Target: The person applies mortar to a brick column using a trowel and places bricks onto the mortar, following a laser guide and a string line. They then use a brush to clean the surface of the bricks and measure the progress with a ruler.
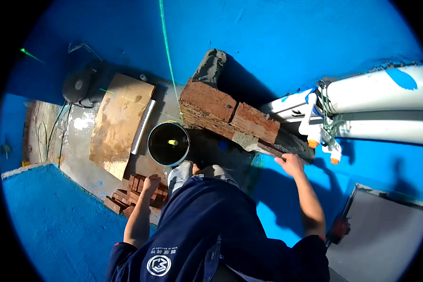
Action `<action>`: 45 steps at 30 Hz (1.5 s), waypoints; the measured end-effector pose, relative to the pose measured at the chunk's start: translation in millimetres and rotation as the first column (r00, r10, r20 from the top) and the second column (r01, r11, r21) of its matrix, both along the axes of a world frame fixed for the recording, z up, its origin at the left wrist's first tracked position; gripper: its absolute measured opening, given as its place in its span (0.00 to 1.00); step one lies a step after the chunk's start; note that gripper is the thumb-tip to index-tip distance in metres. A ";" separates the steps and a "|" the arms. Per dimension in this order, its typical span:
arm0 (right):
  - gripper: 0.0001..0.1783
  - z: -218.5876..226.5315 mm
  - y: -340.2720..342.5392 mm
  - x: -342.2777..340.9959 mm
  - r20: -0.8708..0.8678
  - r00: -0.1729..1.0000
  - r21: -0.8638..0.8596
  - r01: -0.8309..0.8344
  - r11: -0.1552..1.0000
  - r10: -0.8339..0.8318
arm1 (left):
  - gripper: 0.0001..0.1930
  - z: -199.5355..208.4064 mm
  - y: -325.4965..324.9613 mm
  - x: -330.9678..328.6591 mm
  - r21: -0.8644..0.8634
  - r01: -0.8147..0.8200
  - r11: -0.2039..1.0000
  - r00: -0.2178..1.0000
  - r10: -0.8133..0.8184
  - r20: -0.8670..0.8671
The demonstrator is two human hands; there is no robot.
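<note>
My right hand [293,163] grips the handle of a trowel [246,140]. Its mortar-coloured flat blade lies against the near side of a low brick wall [209,104]. At the right end of the bricks, dark wet mortar [291,142] covers a stretch beside the trowel handle. Grey mortar [211,66] also coats the short leg running toward the blue wall. Over a pile of loose red bricks [122,199] hangs my left hand [150,183], its fingers mostly hidden from above; I see nothing in it.
A dark round bucket [150,149] with something yellow inside stands ahead of my feet. Cardboard [120,122] lies on the floor to the left. Thick white pipes [380,89] with orange-capped fittings run along the right wall. A green laser line [166,42] crosses the blue wall.
</note>
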State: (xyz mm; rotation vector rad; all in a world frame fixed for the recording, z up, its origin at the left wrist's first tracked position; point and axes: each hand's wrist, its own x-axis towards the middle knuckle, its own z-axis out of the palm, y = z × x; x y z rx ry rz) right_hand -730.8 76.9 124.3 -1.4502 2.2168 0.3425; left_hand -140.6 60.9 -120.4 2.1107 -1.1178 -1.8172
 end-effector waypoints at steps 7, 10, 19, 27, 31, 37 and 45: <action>0.28 -24.7 -29.2 56.1 0.050 0.998 -0.115 -0.016 0.993 0.022 | 0.18 26.2 7.4 -3.2 -0.051 0.076 0.996 0.993 -0.071 0.096; 0.27 -22.8 -42.5 77.8 0.054 0.997 -0.121 -0.047 0.991 0.054 | 0.16 20.9 18.8 22.0 -0.047 0.030 0.998 0.997 -0.027 0.074; 0.26 -4.9 -26.0 78.4 0.009 1.000 -0.217 -0.003 0.976 0.005 | 0.15 11.4 11.7 34.8 -0.032 -0.065 0.997 0.995 0.067 0.079; 0.25 16.4 75.5 36.7 0.417 0.892 -0.343 0.334 0.878 -0.176 | 0.16 -21.1 3.5 29.1 -0.032 0.072 0.997 0.994 -0.074 -0.084; 0.26 -24.9 117.8 28.7 0.689 0.648 -0.290 0.658 0.695 -0.326 | 0.13 -49.5 -6.9 54.5 -0.190 0.419 0.888 0.906 -0.423 0.021; 0.33 -56.9 133.7 41.3 0.733 0.531 -0.308 0.817 0.488 -0.426 | 0.04 -4.9 -61.8 1.4 -0.016 0.122 0.992 0.992 -0.123 -0.032; 0.29 -74.3 153.5 70.7 0.838 0.293 -0.155 0.937 0.314 -0.460 | 0.21 90.5 -60.3 -30.2 -0.035 0.213 0.976 0.972 -0.208 0.111</action>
